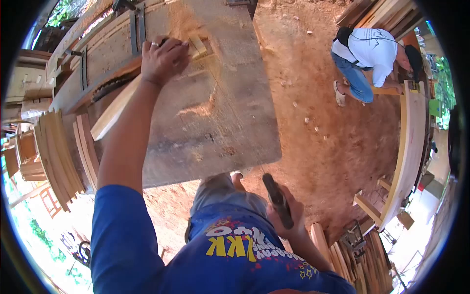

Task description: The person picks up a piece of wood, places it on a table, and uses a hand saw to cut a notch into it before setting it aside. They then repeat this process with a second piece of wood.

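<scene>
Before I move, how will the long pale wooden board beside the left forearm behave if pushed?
The long pale wooden board is probably stiff, its visible edges running straight. Its flat visible face makes rolling unlikely. Loose tan sawdust on the broad greyish-brown tabletop might help it slide.

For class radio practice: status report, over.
Left hand beside short pale wooden piece. Right hand gripping dark oblong tool. Tan sawdust littering brown wooden tabletop.
</scene>
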Tool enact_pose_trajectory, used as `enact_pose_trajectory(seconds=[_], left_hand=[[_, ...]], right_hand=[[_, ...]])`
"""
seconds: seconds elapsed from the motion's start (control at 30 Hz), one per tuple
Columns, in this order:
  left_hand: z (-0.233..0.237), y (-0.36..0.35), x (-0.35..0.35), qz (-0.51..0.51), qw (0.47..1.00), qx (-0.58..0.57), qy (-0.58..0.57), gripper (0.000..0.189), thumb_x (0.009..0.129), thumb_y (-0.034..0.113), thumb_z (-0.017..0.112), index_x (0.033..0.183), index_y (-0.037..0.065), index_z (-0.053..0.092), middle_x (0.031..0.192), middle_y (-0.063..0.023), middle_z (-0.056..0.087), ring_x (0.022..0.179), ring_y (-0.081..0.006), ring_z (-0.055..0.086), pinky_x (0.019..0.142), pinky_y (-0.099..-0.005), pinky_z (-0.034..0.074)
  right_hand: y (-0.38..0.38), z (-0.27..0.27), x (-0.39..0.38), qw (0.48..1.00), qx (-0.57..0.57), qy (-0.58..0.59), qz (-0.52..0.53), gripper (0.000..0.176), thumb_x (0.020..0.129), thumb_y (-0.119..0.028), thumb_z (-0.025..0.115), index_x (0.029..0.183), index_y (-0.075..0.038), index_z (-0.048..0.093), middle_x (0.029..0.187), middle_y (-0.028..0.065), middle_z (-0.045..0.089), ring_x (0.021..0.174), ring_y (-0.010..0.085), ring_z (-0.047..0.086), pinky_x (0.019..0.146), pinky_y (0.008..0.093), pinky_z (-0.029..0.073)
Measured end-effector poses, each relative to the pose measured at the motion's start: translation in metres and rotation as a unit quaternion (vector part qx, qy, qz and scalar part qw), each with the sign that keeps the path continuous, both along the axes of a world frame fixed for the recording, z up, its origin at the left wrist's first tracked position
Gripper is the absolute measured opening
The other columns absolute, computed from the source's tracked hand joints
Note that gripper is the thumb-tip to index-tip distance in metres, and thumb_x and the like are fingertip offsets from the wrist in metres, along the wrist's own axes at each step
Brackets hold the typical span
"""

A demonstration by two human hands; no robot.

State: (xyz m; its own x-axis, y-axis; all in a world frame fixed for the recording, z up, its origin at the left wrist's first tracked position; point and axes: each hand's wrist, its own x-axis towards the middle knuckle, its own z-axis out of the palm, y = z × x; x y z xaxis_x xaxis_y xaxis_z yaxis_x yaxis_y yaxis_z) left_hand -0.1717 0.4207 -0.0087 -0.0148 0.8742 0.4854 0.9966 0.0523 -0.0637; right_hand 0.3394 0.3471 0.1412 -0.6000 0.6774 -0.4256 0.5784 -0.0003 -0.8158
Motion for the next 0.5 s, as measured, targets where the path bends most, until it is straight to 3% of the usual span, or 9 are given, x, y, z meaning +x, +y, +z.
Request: enact_pose_trajectory(seconds=[0.07, 0.13, 0.23, 0.5], left_hand=[[0.001, -0.001, 0.003, -0.010, 1.000, 0.001, -0.002, 0.032, 0.082, 0.037, 0.088, 0.112, 0.026, 0.081, 0.108, 0.0116, 0.072, 0.112, -0.0201, 0.064, 0.090, -0.0446, 0.045], [0.000, -0.001, 0.004, -0.002, 1.000, -0.006, -0.012, 0.032, 0.082, 0.036, 0.088, 0.111, 0.026, 0.081, 0.107, 0.0117, 0.072, 0.112, -0.0198, 0.064, 0.091, -0.0440, 0.046], [0.003, -0.001, 0.005, 0.002, 1.000, -0.006, -0.004, 0.031, 0.080, 0.034, 0.088, 0.110, 0.028, 0.081, 0.105, 0.0114, 0.073, 0.111, -0.0193, 0.066, 0.091, -0.0440, 0.046], [0.000, -0.007, 0.008, 0.010, 1.000, -0.020, 0.001, 0.033, 0.079, 0.035, 0.088, 0.110, 0.029, 0.080, 0.108, 0.0111, 0.073, 0.113, -0.0202, 0.066, 0.092, -0.0454, 0.045]], right_hand=[[0.030, -0.044, -0.052, 0.993, 0.008, 0.120, -0.019, 0.055, 0.102, -0.009, 0.071, 0.153, 0.000, 0.053, 0.098, 0.0161, 0.077, 0.087, 0.0217, 0.079, 0.080, 0.0355, 0.063], [0.085, -0.086, -0.135, 0.990, 0.072, 0.125, 0.004, 0.052, 0.102, -0.015, 0.072, 0.150, -0.003, 0.056, 0.089, 0.0149, 0.072, 0.080, 0.0254, 0.076, 0.073, 0.0396, 0.059], [0.116, -0.086, -0.209, 0.991, 0.027, 0.130, -0.012, 0.057, 0.099, -0.031, 0.074, 0.145, -0.003, 0.057, 0.085, 0.0199, 0.070, 0.081, 0.0375, 0.075, 0.074, 0.0473, 0.056], [0.098, -0.081, -0.196, 0.988, 0.038, 0.148, -0.006, 0.054, 0.101, -0.026, 0.074, 0.147, -0.005, 0.056, 0.088, 0.0200, 0.071, 0.080, 0.0403, 0.074, 0.075, 0.0463, 0.057]])
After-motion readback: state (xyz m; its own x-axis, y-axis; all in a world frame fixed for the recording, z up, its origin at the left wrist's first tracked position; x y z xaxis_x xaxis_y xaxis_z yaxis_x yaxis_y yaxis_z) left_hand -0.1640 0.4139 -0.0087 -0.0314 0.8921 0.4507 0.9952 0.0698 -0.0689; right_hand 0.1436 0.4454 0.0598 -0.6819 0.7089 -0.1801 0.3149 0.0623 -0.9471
